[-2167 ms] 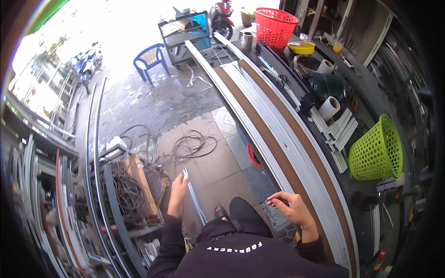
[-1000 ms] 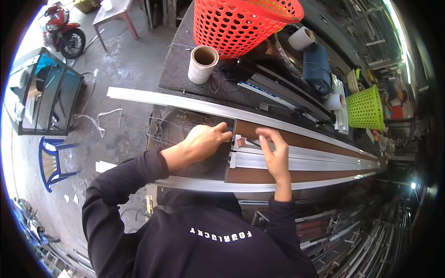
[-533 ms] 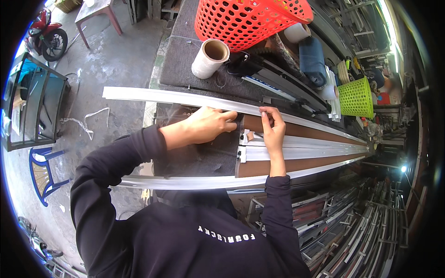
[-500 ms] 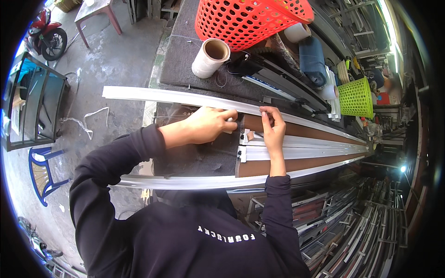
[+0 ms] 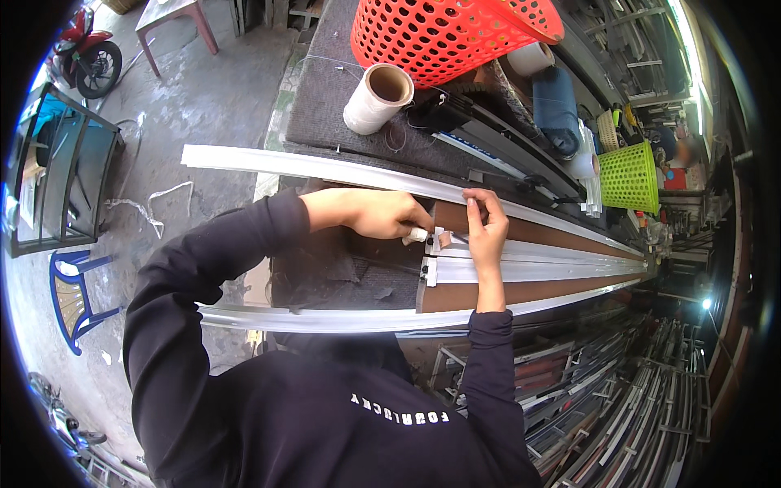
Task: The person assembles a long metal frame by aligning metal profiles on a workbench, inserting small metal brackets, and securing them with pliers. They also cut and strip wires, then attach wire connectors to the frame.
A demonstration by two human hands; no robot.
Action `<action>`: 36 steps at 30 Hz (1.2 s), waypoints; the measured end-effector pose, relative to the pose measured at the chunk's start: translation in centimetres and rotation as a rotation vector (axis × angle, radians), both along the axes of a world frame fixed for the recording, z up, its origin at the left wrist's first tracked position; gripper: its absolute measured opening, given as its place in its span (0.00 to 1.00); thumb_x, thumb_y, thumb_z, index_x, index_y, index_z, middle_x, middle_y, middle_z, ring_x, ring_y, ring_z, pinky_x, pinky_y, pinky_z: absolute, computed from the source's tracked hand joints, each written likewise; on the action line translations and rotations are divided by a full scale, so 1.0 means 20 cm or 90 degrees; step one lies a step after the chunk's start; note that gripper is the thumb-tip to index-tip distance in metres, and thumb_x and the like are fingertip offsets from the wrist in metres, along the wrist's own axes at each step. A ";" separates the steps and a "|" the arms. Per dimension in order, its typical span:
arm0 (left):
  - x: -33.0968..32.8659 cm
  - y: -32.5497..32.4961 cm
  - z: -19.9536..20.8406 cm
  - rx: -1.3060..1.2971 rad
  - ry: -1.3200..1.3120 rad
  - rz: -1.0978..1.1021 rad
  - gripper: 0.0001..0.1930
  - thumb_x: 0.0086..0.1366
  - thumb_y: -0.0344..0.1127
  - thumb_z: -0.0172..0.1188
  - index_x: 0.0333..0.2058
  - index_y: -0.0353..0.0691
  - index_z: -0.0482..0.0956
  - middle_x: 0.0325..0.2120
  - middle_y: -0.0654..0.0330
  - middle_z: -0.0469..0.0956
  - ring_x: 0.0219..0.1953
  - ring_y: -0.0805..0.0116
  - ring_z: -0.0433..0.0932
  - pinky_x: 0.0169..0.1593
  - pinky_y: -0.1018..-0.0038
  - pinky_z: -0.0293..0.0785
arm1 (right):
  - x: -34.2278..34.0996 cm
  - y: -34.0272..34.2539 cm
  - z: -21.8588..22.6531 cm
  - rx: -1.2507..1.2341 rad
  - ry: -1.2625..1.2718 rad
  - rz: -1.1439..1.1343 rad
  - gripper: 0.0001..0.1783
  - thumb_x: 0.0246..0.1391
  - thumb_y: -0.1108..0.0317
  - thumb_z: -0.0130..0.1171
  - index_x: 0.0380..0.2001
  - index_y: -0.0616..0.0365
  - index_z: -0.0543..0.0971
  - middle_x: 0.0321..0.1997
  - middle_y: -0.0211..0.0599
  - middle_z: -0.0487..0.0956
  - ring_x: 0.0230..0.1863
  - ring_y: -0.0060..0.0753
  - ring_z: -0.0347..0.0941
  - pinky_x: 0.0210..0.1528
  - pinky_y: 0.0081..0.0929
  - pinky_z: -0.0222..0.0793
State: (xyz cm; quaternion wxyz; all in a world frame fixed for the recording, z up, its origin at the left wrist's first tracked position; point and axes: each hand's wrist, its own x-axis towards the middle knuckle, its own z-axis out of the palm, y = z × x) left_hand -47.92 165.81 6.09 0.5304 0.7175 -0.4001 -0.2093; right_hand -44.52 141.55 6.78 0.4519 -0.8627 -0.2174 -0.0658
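Observation:
My left hand (image 5: 389, 215) is closed around a small white piece (image 5: 416, 235), whose kind I cannot make out. That piece is beside the near-left end of a white metal profile (image 5: 521, 250), where small black fittings show. My right hand (image 5: 488, 228) is raised over the profiles, its thumb and fingertips pinched together close to a long white rail (image 5: 358, 175); anything between them is too small to tell. Below that profile lies a second white profile (image 5: 504, 271) on a brown board (image 5: 451, 297). Another long white rail (image 5: 342, 320) runs along the bench edge nearest me.
On the dark bench stand a white wrapped roll (image 5: 373, 114) with a cardboard core and a red perforated basket (image 5: 423, 41). A green basket (image 5: 628, 177) is at the right. Metal lengths (image 5: 626, 407) fill the lower right. A blue-framed chair (image 5: 71, 301) stands left.
My left hand has moved right and slightly nearer, bringing the small white piece to the profile's end. My right hand stays pinched, shifted slightly right with the view.

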 end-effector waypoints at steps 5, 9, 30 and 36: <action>-0.03 -0.04 -0.02 0.004 -0.040 -0.010 0.07 0.64 0.29 0.55 0.31 0.28 0.72 0.29 0.44 0.75 0.37 0.42 0.76 0.43 0.57 0.69 | 0.00 -0.01 0.00 0.002 0.006 0.006 0.06 0.60 0.75 0.56 0.38 0.59 0.81 0.36 0.26 0.80 0.33 0.15 0.70 0.34 0.15 0.62; -0.11 -0.07 -0.04 -0.060 -0.041 -0.026 0.12 0.67 0.34 0.55 0.28 0.29 0.72 0.25 0.47 0.75 0.33 0.46 0.76 0.41 0.58 0.70 | 0.00 0.00 0.01 -0.009 0.029 0.007 0.06 0.62 0.76 0.54 0.38 0.61 0.81 0.38 0.26 0.79 0.35 0.14 0.69 0.37 0.13 0.62; -0.38 0.35 0.13 -0.152 0.310 -0.034 0.20 0.75 0.46 0.50 0.30 0.34 0.76 0.31 0.60 0.78 0.46 0.68 0.77 0.53 0.70 0.70 | 0.00 0.00 0.03 -0.016 -0.057 0.043 0.06 0.56 0.77 0.57 0.36 0.58 0.82 0.34 0.27 0.80 0.28 0.17 0.70 0.29 0.17 0.60; -0.34 0.38 0.04 -0.243 0.314 0.129 0.21 0.74 0.50 0.49 0.33 0.36 0.75 0.34 0.59 0.80 0.43 0.68 0.78 0.51 0.70 0.70 | -0.20 0.08 0.10 -0.111 -0.181 0.241 0.05 0.55 0.70 0.64 0.34 0.58 0.83 0.37 0.32 0.81 0.37 0.31 0.73 0.39 0.29 0.66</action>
